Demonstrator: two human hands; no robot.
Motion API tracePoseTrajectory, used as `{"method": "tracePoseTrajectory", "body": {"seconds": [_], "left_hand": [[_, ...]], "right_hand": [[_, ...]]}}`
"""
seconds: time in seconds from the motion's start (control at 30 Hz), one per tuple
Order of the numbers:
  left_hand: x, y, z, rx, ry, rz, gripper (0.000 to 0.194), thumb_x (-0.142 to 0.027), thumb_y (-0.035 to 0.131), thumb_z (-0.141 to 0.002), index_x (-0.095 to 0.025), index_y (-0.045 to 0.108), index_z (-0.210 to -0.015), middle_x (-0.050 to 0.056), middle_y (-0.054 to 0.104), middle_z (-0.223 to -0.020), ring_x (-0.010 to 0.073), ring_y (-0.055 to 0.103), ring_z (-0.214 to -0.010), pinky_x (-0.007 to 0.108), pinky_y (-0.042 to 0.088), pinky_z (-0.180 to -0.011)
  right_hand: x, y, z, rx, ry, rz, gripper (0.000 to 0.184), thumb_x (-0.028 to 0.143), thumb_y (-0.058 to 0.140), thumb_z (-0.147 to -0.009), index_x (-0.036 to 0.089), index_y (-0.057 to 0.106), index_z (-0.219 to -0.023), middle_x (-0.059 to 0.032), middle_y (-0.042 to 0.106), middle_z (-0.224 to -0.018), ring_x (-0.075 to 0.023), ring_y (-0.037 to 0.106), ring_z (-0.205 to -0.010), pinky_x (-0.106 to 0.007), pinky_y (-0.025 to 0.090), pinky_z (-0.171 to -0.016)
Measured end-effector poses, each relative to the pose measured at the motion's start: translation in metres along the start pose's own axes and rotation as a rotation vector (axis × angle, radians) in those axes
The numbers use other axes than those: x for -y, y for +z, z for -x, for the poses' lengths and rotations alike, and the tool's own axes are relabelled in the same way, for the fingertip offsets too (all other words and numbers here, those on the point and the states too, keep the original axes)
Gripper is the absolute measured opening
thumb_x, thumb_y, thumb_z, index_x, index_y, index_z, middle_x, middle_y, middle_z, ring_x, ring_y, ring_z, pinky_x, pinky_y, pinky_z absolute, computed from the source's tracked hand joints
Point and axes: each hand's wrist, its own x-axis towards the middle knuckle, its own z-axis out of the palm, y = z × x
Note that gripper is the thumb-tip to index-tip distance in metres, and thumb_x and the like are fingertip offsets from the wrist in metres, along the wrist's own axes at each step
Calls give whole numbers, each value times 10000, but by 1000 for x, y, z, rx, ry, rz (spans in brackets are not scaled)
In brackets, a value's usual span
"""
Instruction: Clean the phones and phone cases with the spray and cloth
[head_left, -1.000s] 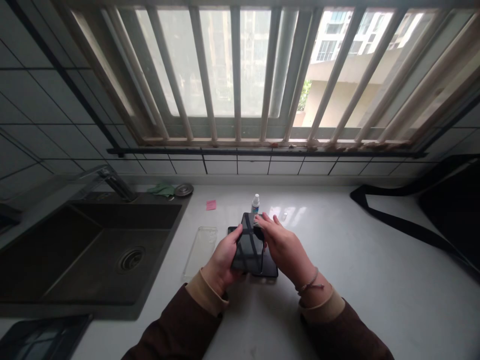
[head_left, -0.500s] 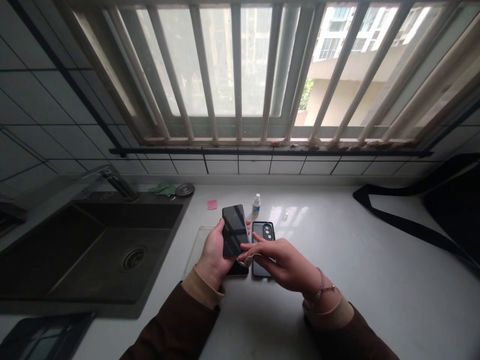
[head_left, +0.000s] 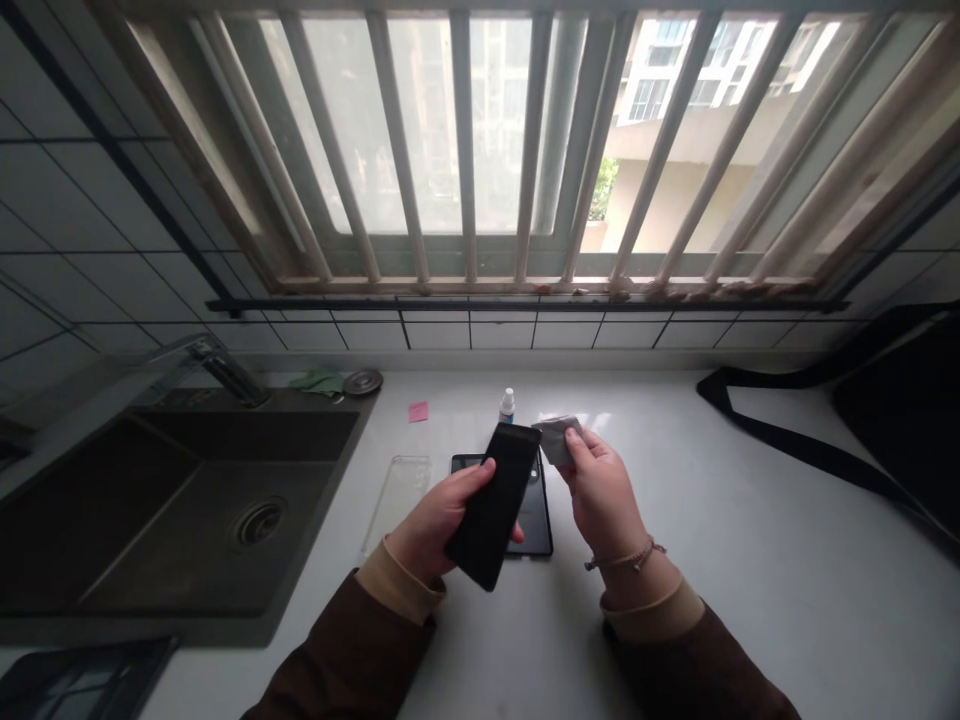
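My left hand (head_left: 435,525) gripped a black phone (head_left: 493,505), which hid much of the dark phone case (head_left: 535,525) on the counter. My right hand (head_left: 604,495) pinched a small grey cloth (head_left: 556,440).

Dk brown sleeves (head_left: 345,650); beige cuffs (head_left: 397,583); thin R-wrist bracelet (head_left: 625,560), prob. braided

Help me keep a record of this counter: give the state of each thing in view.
left hand: closed around the black phone
black phone: held tilted above the counter
right hand: raised, fingers pinching the grey wipe
grey wipe: pinched, off the counter
second phone: lying flat, partly hidden beneath the black phone
clear phone case: lying flat on the counter
small bottle: upright, capped
pink note: lying flat on the counter
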Motion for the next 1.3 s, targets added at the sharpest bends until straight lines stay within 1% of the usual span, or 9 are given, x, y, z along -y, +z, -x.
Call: {"method": "tracePoseTrajectory", "body": {"seconds": [0.13, 0.23, 0.33, 0.63, 0.7, 0.83, 1.03, 1.2, 1.3], "left_hand": [[4, 4, 4, 170, -126, -76, 302, -424, 683, -971, -126, 693, -1023, 120, 758, -846, 272, 779, -655, 324, 622, -583], [6, 4, 2, 175, -141, -91, 309, -410, 685, -974, -109, 708, -1042, 141, 759, -879, 267, 784, -681, 316, 629, -611], [7, 3, -1, 158, -105, -86, 311, -403, 686, -976, -102, 716, -1049, 135, 752, -880, 264, 783, -682, 318, 630, -617], [7, -1, -10, -39, -12, 15, 275, -376, 727, -951, -111, 715, -1025, 107, 759, -816, 248, 779, -675, 280, 586, -579], [8, 1, -11, -81, -6, 21, 275, -360, 717, -960, -99, 730, -1047, 117, 774, -845, 217, 766, -675, 258, 577, -577], [13, 6, -14, -149, 56, 98, 237, -299, 727, -958, -92, 754, -1069, 98, 787, -884, 148, 725, -669, 216, 568, -609], [20, 9, -15, -150, 98, 160, 269, -317, 730, -959, -93, 758, -1105, 115, 801, -908, 171, 740, -701, 244, 588, -645], [17, 11, -17, -191, 126, 268, 365, -355, 657, -1001, -100, 724, -1253, 155, 817, -1010, 250, 793, -820, 330, 638, -757], [13, 8, -21, -250, 191, 374, 363, -352, 604, -1031, -91, 723, -1254, 148, 817, -1033, 226, 795, -843, 303, 641, -792]], "right_hand": [[5, 8, 10, 203, 158, -55, 372, 515, 789, -872, 191, 768, -1053, -71, 808, -978, -229, 751, -865, -369, 604, -843], [10, 12, 16, 292, 232, -49, 394, 545, 756, -899, 177, 772, -1039, -79, 800, -917, -239, 744, -807, -374, 601, -795], [12, 12, 17, 296, 224, -71, 382, 528, 750, -907, 177, 771, -1058, -85, 801, -961, -244, 746, -848, -380, 601, -826], [4, 5, 7, 234, 45, -65, 320, 497, 716, -945, 217, 767, -1091, -81, 805, -1133, -262, 761, -1060, -436, 599, -1001], [2, 7, 9, 224, -5, -26, 338, 503, 694, -966, 220, 765, -1135, -92, 799, -1172, -266, 758, -1089, -449, 597, -1024], [-2, 11, 18, 199, -196, 200, 369, 496, 587, -1042, 249, 731, -1275, -88, 739, -1349, -273, 680, -1287, -498, 536, -1132], [-4, 11, 25, 130, -419, 481, 336, 423, 574, -1063, 282, 735, -1323, -66, 701, -1428, -274, 630, -1377, -522, 443, -1236], [-10, 13, 29, 258, -464, 510, 343, 348, 588, -1060, 330, 713, -1379, -8, 645, -1492, -274, 582, -1428, -516, 423, -1269], [-15, 16, 34, 405, -485, 542, 363, 289, 573, -1067, 346, 695, -1404, 6, 635, -1496, -268, 603, -1403, -489, 473, -1239]]}}
